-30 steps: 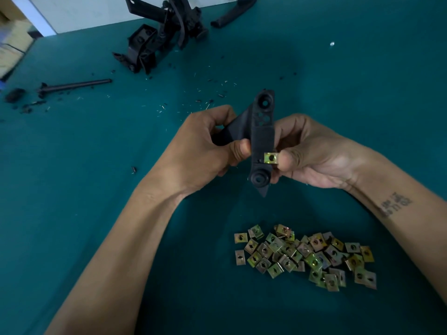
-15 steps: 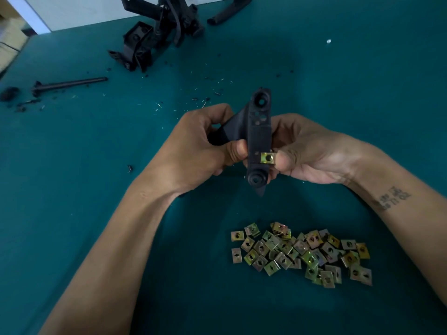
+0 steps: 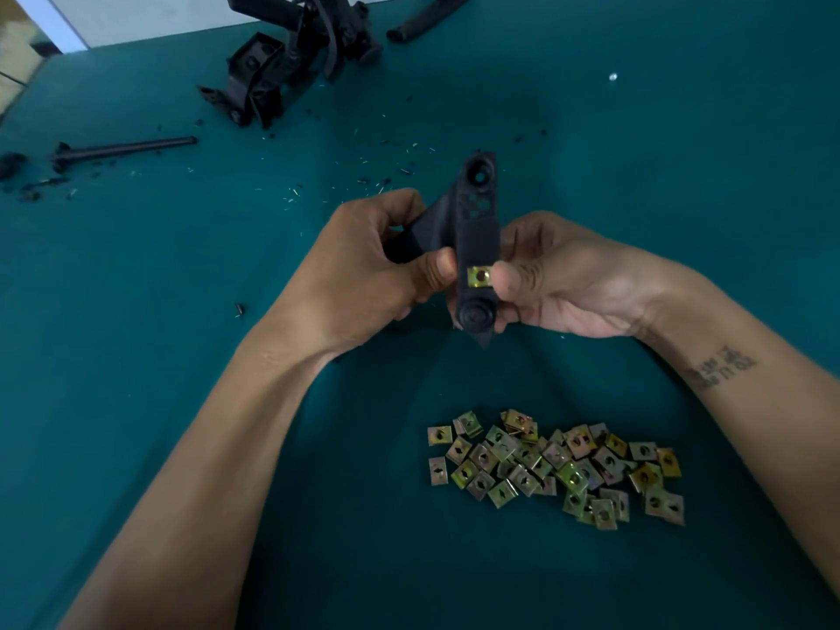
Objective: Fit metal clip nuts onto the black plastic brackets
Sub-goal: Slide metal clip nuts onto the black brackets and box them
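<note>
Above the green table (image 3: 136, 356), the left hand (image 3: 363, 275) gripped the black bracket (image 3: 477, 238) tight, probably to keep it from moving. The right hand (image 3: 559, 279) curled round the bracket's other side, its thumb pushing a clip nut (image 3: 478, 277) onto the edge near the bottom. More nuts (image 3: 554, 466) lay in a pile close by, easy to grab. Other brackets (image 3: 291, 61) sat far back.

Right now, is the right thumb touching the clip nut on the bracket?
Touching. In the head view the right hand's thumb tip presses against the right edge of the clip nut sitting on the black bracket, with no gap between them.
</note>
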Tool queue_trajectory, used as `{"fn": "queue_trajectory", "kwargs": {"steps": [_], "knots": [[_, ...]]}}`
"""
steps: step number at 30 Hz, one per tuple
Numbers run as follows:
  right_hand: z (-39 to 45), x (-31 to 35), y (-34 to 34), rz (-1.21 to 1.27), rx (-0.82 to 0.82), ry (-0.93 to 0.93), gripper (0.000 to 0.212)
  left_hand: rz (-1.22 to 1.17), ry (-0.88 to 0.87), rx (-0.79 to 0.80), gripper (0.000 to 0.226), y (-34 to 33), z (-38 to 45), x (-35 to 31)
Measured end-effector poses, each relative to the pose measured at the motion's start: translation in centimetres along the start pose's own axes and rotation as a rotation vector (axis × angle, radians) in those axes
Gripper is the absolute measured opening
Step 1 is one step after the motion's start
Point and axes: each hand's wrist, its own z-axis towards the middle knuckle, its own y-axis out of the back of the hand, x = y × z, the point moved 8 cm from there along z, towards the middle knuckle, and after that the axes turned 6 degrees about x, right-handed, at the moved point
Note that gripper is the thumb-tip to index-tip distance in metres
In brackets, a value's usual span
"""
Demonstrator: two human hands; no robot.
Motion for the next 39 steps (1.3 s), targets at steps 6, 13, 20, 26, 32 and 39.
{"fn": "queue_trajectory", "kwargs": {"steps": [6,13,20,26,32,39], "knots": [[-1.8,0.1,0.2,-0.2,-0.038,-0.161,0.046,-0.022,0.021,-0.016,0.035,0.3,0.3,1.2],[-4.2,-0.8,-3.1,-0.714,0.049,-0.396,0.025,-0.041,0.032,-0.002,0.031,0.4,0.4,1.5],[-3.6,-1.0,-3.1,-0.876,-0.019,-0.442,0.014,0.028,0.044,0.017,0.036,-0.1,0.3,1.2],[-3.3,-0.5,-2.0,-0.75,-0.058,-0.292,0.013,0.068,0.045,0.017,0.036,0.0,0.3,1.0],[-3.0,1.3,1.9,-0.174,-0.466,0.187,0.008,0.122,0.062,-0.023,0.033,0.3,0.2,1.3],[-3.0,1.4,4.3,0.185,-0.576,0.302,0.017,0.432,0.094,-0.132,0.038,0.7,0.2,1.1]]}}
